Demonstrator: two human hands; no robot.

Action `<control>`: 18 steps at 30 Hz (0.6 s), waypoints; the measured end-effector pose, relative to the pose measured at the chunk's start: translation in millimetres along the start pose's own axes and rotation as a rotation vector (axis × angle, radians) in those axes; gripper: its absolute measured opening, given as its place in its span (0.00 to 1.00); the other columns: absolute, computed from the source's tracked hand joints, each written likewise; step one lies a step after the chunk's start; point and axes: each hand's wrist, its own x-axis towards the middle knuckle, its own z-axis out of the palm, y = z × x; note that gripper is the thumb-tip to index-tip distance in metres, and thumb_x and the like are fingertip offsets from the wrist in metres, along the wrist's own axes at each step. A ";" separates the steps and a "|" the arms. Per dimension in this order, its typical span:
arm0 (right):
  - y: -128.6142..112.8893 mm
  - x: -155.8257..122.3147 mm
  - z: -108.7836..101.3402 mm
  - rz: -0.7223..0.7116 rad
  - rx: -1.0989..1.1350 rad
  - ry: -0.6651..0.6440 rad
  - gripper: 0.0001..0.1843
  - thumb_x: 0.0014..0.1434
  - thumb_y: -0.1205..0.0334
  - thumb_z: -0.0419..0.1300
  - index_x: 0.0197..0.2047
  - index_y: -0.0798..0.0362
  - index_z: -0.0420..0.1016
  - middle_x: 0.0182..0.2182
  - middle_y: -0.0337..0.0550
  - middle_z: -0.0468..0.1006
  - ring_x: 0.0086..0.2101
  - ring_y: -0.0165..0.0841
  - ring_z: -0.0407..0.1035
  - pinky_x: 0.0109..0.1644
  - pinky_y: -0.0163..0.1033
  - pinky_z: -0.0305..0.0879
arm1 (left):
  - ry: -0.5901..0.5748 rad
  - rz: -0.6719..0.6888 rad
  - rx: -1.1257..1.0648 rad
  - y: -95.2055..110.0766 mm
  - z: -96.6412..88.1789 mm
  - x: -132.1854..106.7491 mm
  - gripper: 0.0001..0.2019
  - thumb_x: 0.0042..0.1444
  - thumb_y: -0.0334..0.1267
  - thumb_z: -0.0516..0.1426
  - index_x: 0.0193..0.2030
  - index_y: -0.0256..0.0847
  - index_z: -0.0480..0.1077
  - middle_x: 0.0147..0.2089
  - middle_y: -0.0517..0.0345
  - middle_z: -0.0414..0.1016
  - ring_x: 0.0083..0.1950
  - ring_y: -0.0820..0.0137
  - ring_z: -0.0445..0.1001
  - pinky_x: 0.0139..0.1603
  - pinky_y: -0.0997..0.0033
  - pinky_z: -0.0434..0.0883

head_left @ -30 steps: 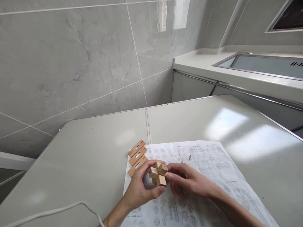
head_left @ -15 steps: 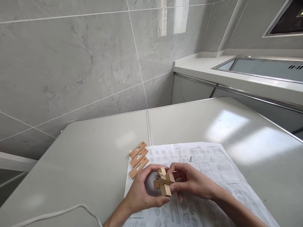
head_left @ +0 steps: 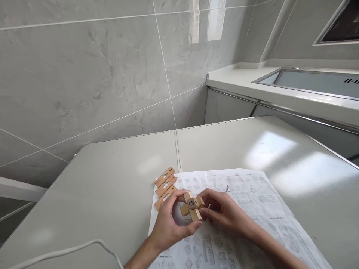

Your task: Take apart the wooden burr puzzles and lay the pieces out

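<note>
A cross-shaped wooden burr puzzle (head_left: 192, 204) of interlocked light blocks, with dark handwritten marks on its faces, is held above the printed sheet. My left hand (head_left: 171, 220) curves around its left side, fingers at the upper end and thumb at the lower end. On the opposite side my right hand (head_left: 217, 209) pinches the arm that points right; its fingertips are partly hidden behind the wood. Just beyond my left hand lie three flat, slotted wooden pieces (head_left: 165, 182) with numbers written on them, overlapping in a row. My left fingers cover part of the nearest one.
The large printed sheet (head_left: 246, 231) with small diagrams lies under my hands on the pale table (head_left: 112, 194). A small grey scrap (head_left: 227, 188) rests on it. A white cable (head_left: 75, 248) crosses the lower left. Behind are a tiled wall and a counter (head_left: 230, 80) with a sink.
The burr puzzle has turned and tilted slightly, so its marked face shows differently. Both hands have risen a little with it, and my left fingers cover more of the nearest flat piece.
</note>
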 end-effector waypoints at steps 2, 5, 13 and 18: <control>0.5 -0.9 0.1 -0.009 0.015 -0.013 0.04 0.71 0.59 0.63 0.46 0.50 0.75 0.33 0.40 0.84 0.31 0.33 0.76 0.34 0.36 0.69 | 0.009 0.002 0.018 -1.5 0.0 0.0 0.30 0.53 0.49 0.73 0.59 0.44 0.70 0.47 0.52 0.78 0.50 0.59 0.79 0.55 0.60 0.77; 0.9 -2.7 0.1 -0.038 -0.005 -0.041 0.07 0.75 0.57 0.58 0.50 0.49 0.74 0.37 0.42 0.85 0.35 0.35 0.78 0.37 0.38 0.70 | 0.017 -0.016 0.025 -0.2 -0.3 0.2 0.29 0.54 0.49 0.73 0.58 0.44 0.70 0.47 0.52 0.79 0.50 0.58 0.79 0.56 0.59 0.77; -0.4 -3.9 -1.3 -0.087 -0.025 -0.044 0.07 0.76 0.61 0.55 0.53 0.48 0.73 0.41 0.43 0.86 0.42 0.38 0.81 0.45 0.41 0.72 | -0.006 -0.070 0.110 5.8 2.4 0.6 0.28 0.54 0.47 0.72 0.58 0.46 0.71 0.48 0.52 0.80 0.50 0.57 0.79 0.54 0.57 0.77; 1.1 -1.2 -4.3 -0.126 -0.131 0.023 0.07 0.74 0.62 0.57 0.51 0.48 0.76 0.37 0.41 0.83 0.35 0.35 0.76 0.39 0.39 0.68 | 0.018 -0.048 0.187 9.2 2.9 2.2 0.27 0.56 0.50 0.72 0.59 0.48 0.71 0.53 0.52 0.79 0.54 0.55 0.78 0.58 0.54 0.76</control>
